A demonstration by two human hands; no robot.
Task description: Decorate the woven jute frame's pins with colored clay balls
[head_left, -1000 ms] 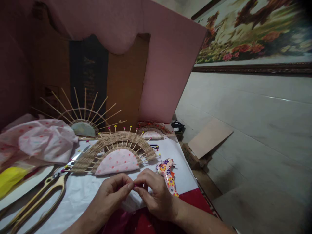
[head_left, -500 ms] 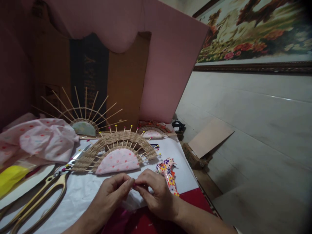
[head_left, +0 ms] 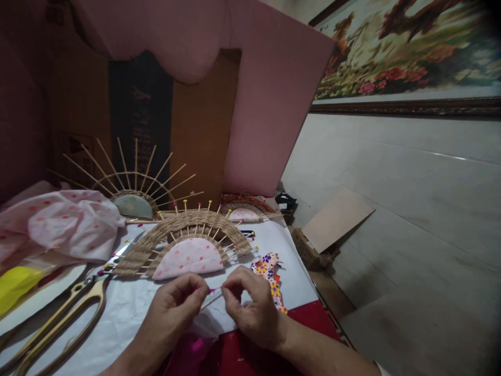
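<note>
My left hand (head_left: 172,308) is closed in a pinch on a thin magenta strand (head_left: 212,290), whose tip shows beyond the fingertips. Just to its right, my right hand (head_left: 254,310) pinches at the strand's other end. What exactly the strand is made of is too small to tell. Beneath it runs a thin pale line or stick (head_left: 211,301). In front of both hands lies a woven half-round fan (head_left: 156,241) with a pink dotted cloth centre (head_left: 190,259) and yellow and pink beads on its stick ends. A bright magenta bundle (head_left: 191,350) shows below my left wrist.
Large scissors (head_left: 96,303) and bunched dotted cloth (head_left: 66,222) lie at left. A flowered glue gun (head_left: 274,282) is beside my right hand. Behind stand a bare stick frame (head_left: 135,206) and a smaller fan (head_left: 245,214). The white table covering (head_left: 287,266) ends at right.
My fingertips, which were together, have drawn apart, and the magenta strand now shows between them. My left hand has moved slightly left.
</note>
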